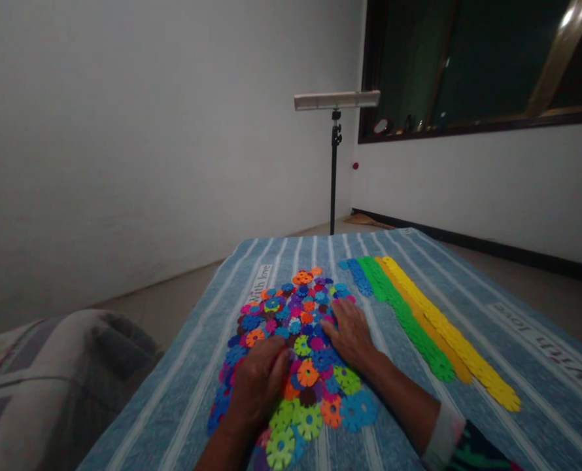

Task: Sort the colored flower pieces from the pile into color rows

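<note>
A heap of flat plastic flower-shaped discs (301, 327) in many colours lies spread on a blue striped cloth (492, 340). My left hand (259, 383) rests on the near left part of the heap, fingers curled down onto the discs. My right hand (350, 333) lies on the heap's right side with its fingers stretched forward over the pieces. To the right, discs are laid in rows by colour: a short blue row (358, 276), a long green row (409, 320), an orange row (438, 333) and a long yellow row (458, 340).
A light bar on a black stand (334, 163) stands beyond the table's far edge by the white wall. A dark window (482, 65) is at the upper right. A grey padded seat or cushion (60, 379) sits at the lower left.
</note>
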The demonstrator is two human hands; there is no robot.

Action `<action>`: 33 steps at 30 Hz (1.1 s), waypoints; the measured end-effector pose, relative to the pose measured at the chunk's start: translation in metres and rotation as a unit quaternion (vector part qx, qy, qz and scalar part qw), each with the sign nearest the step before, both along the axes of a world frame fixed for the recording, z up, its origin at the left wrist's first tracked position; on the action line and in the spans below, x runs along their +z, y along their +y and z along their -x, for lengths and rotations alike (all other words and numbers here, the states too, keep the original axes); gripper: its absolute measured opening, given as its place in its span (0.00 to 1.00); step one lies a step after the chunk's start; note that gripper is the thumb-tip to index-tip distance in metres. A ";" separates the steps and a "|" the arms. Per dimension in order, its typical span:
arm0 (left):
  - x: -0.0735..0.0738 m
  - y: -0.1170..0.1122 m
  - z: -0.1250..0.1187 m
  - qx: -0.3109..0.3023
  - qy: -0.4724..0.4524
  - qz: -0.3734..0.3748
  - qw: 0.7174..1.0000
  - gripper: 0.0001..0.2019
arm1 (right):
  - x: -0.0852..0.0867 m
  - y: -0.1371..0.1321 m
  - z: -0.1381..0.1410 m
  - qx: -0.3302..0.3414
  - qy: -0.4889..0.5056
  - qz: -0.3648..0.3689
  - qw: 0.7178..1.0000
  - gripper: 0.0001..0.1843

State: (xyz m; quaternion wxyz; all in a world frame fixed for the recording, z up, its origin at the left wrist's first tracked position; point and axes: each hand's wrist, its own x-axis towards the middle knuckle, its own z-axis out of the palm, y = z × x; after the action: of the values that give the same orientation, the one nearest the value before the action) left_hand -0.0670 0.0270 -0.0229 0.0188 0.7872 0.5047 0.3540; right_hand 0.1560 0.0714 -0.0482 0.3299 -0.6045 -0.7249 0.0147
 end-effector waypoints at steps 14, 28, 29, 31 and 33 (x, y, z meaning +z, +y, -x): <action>-0.015 0.030 0.073 0.277 -0.080 0.102 0.952 0.22 | 0.001 -0.001 0.010 0.129 -0.003 -0.016 0.992 0.14; -0.004 0.022 0.045 0.159 -0.213 0.172 0.949 0.28 | -0.007 0.021 0.010 0.136 -0.013 0.009 0.991 0.11; -0.001 0.021 0.043 0.151 -0.228 0.176 0.946 0.28 | -0.004 0.023 0.011 0.133 -0.015 0.010 0.991 0.11; 0.004 0.018 0.042 0.142 -0.256 0.184 0.938 0.27 | 0.003 0.032 0.012 0.093 -0.035 0.015 0.995 0.13; 0.007 0.016 0.043 0.145 -0.272 0.192 0.932 0.27 | 0.008 0.044 0.012 0.030 -0.067 0.027 0.997 0.13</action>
State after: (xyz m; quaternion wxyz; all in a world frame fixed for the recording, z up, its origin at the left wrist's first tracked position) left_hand -0.1097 0.0427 -0.0157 0.2544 0.5604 0.6472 0.4499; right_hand 0.1441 0.1159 -0.0399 0.2633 -0.5907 -0.7627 0.0034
